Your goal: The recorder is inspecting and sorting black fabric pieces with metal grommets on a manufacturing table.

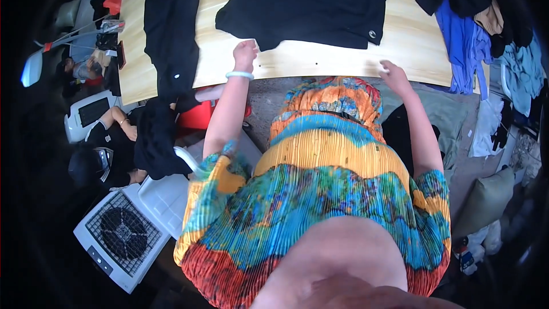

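Note:
A black garment [309, 8] lies spread on the light wooden table [343, 63], with a small round pale mark near its lower right corner. At its lower left edge is my left hand [245, 56], closed, its fingers meeting the cloth there; a pale bangle circles that wrist. My right hand [394, 77] hovers over the table's near edge, below the garment's right corner and apart from it. Its fingers are loosely bent and spread, with nothing visibly held. Farther left, another long black garment [171, 28] runs across the table and hangs over the near edge.
Blue clothing [457, 46] and other garments are heaped at the table's right end. A lamp [32, 68] reaches in at the left. A seated person [114, 143] handles black cloth at lower left, near a grey-white fan unit [123, 234]. A cushion [486, 200] lies at lower right.

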{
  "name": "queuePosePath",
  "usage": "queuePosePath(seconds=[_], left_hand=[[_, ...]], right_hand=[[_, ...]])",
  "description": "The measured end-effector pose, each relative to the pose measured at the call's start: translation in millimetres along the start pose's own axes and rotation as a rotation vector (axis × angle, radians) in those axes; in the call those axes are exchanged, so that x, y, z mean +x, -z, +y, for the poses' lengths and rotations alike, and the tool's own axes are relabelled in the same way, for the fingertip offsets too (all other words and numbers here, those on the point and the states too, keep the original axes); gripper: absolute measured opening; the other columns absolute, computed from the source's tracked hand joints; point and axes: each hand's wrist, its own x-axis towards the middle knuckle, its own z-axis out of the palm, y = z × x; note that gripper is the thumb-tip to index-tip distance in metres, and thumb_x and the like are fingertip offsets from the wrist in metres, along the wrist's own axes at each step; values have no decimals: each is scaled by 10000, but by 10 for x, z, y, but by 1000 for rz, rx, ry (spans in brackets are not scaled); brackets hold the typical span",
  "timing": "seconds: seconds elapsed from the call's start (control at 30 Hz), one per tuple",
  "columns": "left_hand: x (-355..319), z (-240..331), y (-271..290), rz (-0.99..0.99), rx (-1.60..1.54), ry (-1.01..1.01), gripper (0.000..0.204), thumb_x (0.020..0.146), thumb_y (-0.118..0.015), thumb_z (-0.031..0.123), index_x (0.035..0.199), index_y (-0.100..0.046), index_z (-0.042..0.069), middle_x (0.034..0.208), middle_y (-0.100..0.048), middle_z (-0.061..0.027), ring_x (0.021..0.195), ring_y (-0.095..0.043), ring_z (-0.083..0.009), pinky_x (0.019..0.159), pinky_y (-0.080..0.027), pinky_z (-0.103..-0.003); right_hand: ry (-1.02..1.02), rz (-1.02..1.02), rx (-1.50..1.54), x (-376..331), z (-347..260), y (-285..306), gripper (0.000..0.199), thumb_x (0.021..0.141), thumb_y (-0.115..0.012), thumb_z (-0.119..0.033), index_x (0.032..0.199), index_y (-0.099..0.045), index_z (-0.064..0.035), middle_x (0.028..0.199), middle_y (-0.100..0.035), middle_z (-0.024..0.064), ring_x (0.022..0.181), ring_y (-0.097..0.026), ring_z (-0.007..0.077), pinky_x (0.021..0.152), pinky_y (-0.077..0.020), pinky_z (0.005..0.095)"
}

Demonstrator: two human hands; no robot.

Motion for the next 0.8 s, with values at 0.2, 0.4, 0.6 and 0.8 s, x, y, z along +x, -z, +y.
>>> queuePosePath(seconds=[0.2, 0.4, 0.6, 0.8], left_hand=[[428, 44, -232, -126, 136, 177, 279, 720, -679, 201, 851, -545, -6, 718, -567, -73, 560, -527, -157, 496, -425, -262], [577, 281, -53, -601, -292, 647, 136, 786, -579, 129, 896, -539, 60, 841, -605, -68, 744, -593, -191, 649, -488, -309], [644, 1780, -373, -372, -157, -136, 144, 817, -543, 153, 894, -524, 32, 794, -590, -49, 703, -555, -137, 640, -431, -246], [1371, 1561, -400, 33, 279, -501, 257, 785, -587, 247, 821, -556, -6, 747, -568, -97, 706, -508, -180, 681, -415, -305]], right_hand=[[102, -48, 6, 638, -730, -144, 342, 736, -560, -106, 1061, -520, -7, 992, -568, 198, 889, -566, 305, 794, -445, 337], [25, -149, 30, 768, -878, -406, 331, 761, -549, -129, 1074, -520, -26, 979, -574, 187, 863, -574, 292, 785, -447, 334], [-65, -4, 35, 1066, -772, -258, 473, 753, -582, -180, 1192, -434, -85, 1164, -462, 179, 1000, -504, 319, 863, -409, 348], [81, 132, -165, 1325, -890, -159, 508, 751, -580, -179, 1219, -405, -86, 1275, -356, 187, 1115, -420, 325, 915, -377, 349]])
